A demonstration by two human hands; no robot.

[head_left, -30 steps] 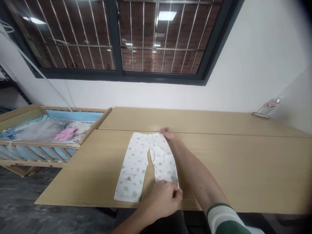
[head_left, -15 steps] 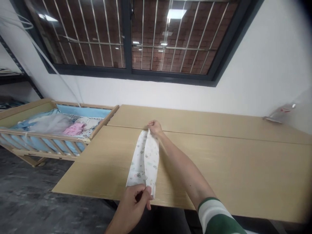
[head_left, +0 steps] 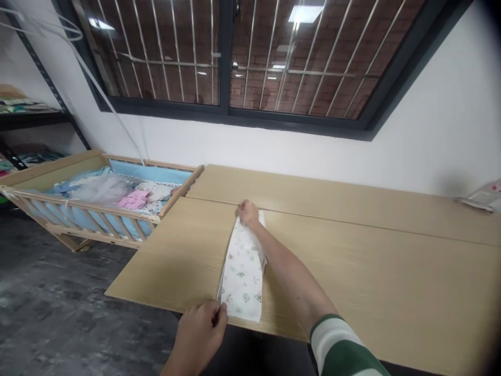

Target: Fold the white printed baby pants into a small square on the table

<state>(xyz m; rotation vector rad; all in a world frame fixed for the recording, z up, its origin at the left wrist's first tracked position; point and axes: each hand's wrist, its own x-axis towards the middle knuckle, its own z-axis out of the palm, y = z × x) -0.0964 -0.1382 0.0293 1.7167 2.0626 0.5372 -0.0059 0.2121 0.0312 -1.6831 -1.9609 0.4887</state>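
A white cloth (head_left: 243, 271) with a small printed pattern lies folded lengthwise in a narrow strip on the tan table (head_left: 336, 261). At its near left corner my left hand (head_left: 201, 331) pinches the edge between thumb and fingers, close to the table's front edge. My right hand (head_left: 248, 213) stretches to the far end and is closed on the far left corner. The right forearm passes beside the cloth and covers a little of its right side.
Left of the table stands a wooden crib (head_left: 90, 219) with blue lining, holding a pink cloth (head_left: 135, 199) and white netting (head_left: 102, 189). A plastic packet (head_left: 483, 197) lies at the far right by the wall. A barred window (head_left: 230, 62) is above.
Both hands have brought the cloth's right edge over to the left, so the upper layer now covers the lower one. The camera view has turned slightly left.
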